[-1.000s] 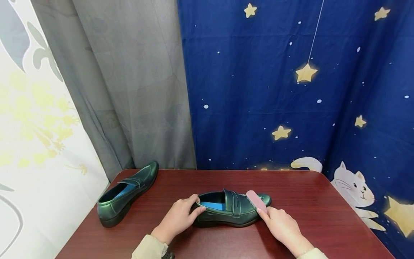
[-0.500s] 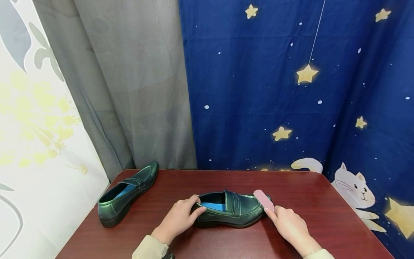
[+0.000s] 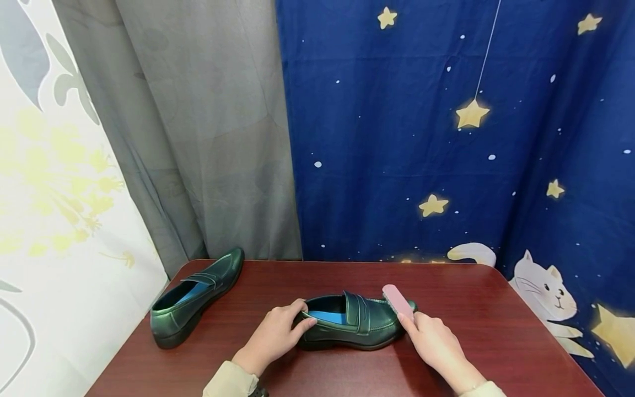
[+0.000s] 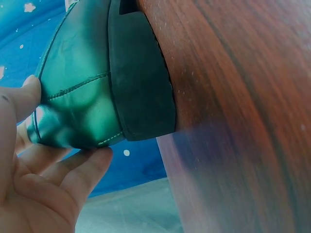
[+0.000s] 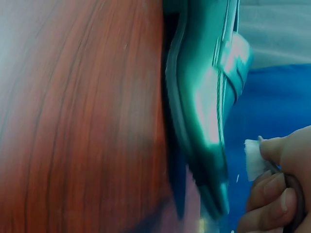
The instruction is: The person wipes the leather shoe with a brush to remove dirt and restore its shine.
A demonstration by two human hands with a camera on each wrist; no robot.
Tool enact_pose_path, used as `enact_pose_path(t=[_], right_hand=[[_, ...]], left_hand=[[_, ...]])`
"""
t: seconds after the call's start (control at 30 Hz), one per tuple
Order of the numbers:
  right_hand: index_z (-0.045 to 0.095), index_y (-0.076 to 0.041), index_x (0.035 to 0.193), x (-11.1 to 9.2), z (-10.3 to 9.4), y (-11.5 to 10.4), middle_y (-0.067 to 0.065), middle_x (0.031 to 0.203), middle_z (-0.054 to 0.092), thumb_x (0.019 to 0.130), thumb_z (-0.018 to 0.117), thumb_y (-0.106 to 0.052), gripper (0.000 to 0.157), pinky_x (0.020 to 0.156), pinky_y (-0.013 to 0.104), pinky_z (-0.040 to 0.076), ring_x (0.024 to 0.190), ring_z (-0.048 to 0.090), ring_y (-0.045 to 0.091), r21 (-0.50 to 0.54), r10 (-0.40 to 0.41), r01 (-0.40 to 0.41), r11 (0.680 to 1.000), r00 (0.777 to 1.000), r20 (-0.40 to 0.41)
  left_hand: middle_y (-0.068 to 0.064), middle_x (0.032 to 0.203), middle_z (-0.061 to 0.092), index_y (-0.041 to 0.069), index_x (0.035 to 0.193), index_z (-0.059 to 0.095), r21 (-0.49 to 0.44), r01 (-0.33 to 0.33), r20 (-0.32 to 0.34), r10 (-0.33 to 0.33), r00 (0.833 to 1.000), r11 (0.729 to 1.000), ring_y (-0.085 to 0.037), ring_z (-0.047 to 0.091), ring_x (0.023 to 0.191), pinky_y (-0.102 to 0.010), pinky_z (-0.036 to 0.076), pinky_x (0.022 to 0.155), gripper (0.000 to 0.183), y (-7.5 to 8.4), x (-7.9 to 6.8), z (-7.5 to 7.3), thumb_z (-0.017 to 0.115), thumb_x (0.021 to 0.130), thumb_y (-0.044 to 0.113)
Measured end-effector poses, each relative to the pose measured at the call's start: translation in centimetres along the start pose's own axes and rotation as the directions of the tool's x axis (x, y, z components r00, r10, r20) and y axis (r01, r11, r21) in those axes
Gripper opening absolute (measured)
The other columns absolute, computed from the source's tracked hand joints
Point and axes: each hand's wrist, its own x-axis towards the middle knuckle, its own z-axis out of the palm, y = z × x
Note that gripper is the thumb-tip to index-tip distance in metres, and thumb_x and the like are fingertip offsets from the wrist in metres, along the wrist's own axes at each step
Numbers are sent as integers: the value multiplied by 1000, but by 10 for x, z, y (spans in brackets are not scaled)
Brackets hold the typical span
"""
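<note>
Holding green shoe [image 3: 377, 322] by heel [image 4: 90, 114], left grip [image 3: 274, 332].

Green shoe [image 3: 379, 320] partly behind pink brush [image 3: 398, 300], sleeves [image 3: 230, 380] cropped below.

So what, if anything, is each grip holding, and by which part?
The left grip holds the middle shoe by its heel end; the right grip holds the brush by its handle.
</note>
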Motion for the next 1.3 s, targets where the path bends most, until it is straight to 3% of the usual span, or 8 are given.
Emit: enact_pose_path(t=[0.3,0.63,1.07,1.3], right_hand=[[67,-15,87,-2,10,-38,4,77,66,105,43,-54,49,60,45,46,69,63,22,40,-104,105,994,994,-44],[62,-14,85,-5,26,-65,1,66,55,106,43,-48,44,58,41,43,64,58,18,17,-185,185,983,983,-19],[58,-14,85,-3,35,-55,4,69,59,106,39,-53,49,54,43,44,64,62,22,-41,-134,133,990,991,-16],[59,-15,83,-2,33,-44,1,68,56,105,42,-55,48,54,41,41,62,57,19,-18,-91,91,996,996,16]], left_hand=[[16,66,49,20,105,62,2,-9,-8,9,1000,1000,-2,47,61,-22,41,62,31,0,0,1,57,100,50],[16,69,52,20,105,62,14,-8,-16,8,1000,1000,-2,49,63,-23,42,63,31,-1,0,1,58,100,50],[16,65,48,22,104,60,6,-3,-11,3,1000,1000,-2,47,61,-22,40,62,30,0,0,0,56,100,52],[15,63,46,21,105,60,3,0,-4,0,1000,1000,-2,46,60,-22,40,61,32,-1,-1,1,55,100,52]])
